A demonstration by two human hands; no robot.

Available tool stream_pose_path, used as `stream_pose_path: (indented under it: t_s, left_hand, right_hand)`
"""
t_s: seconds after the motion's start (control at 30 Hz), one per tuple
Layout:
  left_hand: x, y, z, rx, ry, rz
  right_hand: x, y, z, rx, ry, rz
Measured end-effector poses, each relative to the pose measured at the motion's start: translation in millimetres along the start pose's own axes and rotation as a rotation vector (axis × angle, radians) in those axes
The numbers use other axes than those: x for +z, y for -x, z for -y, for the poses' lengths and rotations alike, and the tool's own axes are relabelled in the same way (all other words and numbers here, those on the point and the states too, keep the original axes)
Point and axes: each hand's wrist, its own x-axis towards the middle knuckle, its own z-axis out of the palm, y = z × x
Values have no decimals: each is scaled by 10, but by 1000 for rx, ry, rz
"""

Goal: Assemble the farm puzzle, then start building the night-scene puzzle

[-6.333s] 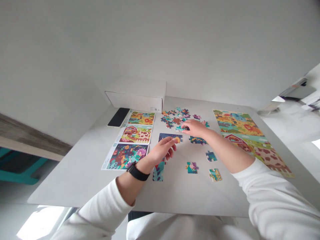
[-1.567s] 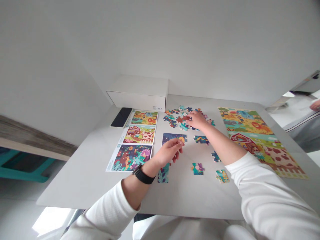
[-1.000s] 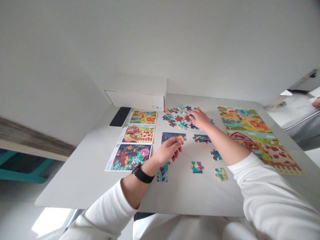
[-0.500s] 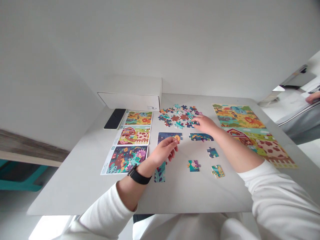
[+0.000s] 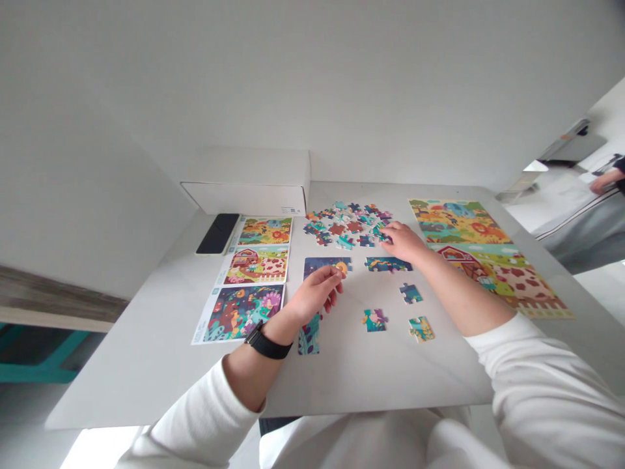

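Observation:
My left hand, with a black watch band at its wrist, hovers over the left joined puzzle strip. Its thumb and forefinger are pinched together; anything between them is hidden. At the right edge of a heap of loose puzzle pieces, my right hand has its fingertips closed on a puzzle piece, largely covered. Just below that hand lies a second joined strip. Partly under my left forearm is a joined upright section.
Three single pieces lie nearer me: a blue one, a pink-and-teal one and a yellow-flowered one. Left are a picture sheet, a phone and a white box; right, finished puzzles. Another person's hand shows far right.
My right hand has slid slightly right along the heap's edge, its fingers now at a piece there. My left hand stays over the strip. The whole view has shifted a little.

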Motion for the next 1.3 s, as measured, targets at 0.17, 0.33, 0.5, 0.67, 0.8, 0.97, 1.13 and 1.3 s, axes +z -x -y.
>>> stream_pose_path:
  t_s: [0.17,0.33,0.5,0.67,0.8,0.97,1.13,1.3]
  left_hand:
    - [-3,-5,1,4,-10,10]
    - [1,-1,4,-7,-14,11]
    - [-1,-4,3,-16,-11,4]
    - [4,2,-11,-11,-6,5]
    - [8,7,-7,-15,-14,3]
    - [-7,-5,7,-3,-22,14]
    - [-31,-17,21,-7,-23,8]
    - [-33,-25,24,-8,-12,2]
  right_hand:
    - [-45,14,-4,90,44,-30]
    - [-28,-25,4,100,28,-61]
    - [28,-89,33,37,17,-64]
    - [43,-92,81,-70,-46,-60]
    - [48,-152,65,-118,-117,-62]
    - [54,-340,33,-154,-115,-22]
    - [9,-424,-8,-102,-19,-7]
    - [-83,-463,-176,147,6,-93]
